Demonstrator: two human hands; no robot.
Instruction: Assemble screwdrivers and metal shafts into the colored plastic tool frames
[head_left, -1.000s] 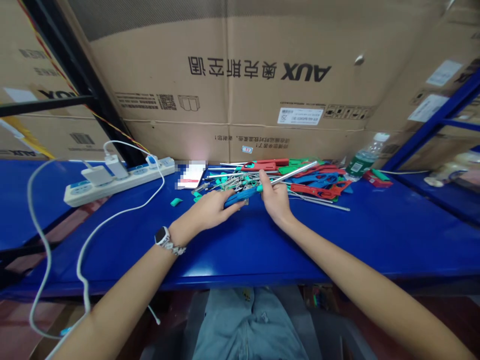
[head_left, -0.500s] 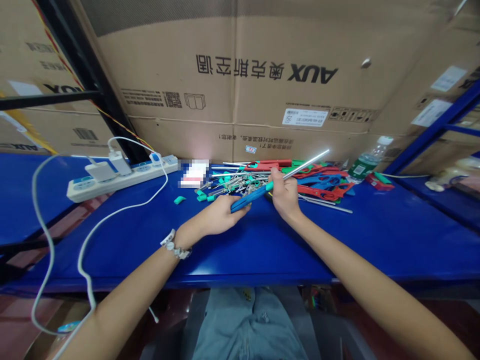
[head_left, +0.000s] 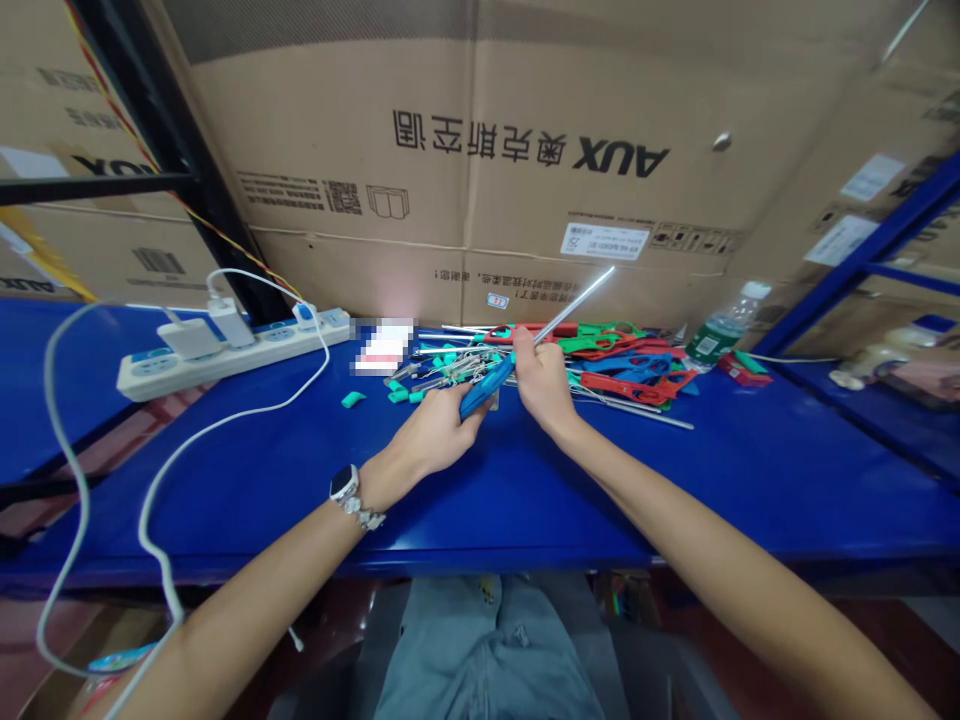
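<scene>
My left hand (head_left: 448,425) is wrapped round a blue handle (head_left: 487,388) over the middle of the blue table (head_left: 525,490). Close to its right, my right hand (head_left: 541,378) is closed on a thin silver rod (head_left: 577,305), which slants up to the right. Its fingers partly hide where rod and handle meet. Behind both hands lies a pile of metal pieces and green bits (head_left: 454,365). Red scissor-like handles (head_left: 634,388), blue ones (head_left: 645,366) and green ones (head_left: 600,340) lie at the right of the pile.
A white power strip (head_left: 262,345) with plugs and cables lies at the left. A plastic bottle (head_left: 716,335) and a small red box (head_left: 744,370) are on the right. A large cardboard box (head_left: 480,80) stands behind the table.
My right hand has moved left, closer to my left hand, and the rod with it. The rod now points up more steeply. The view has shifted slightly.
</scene>
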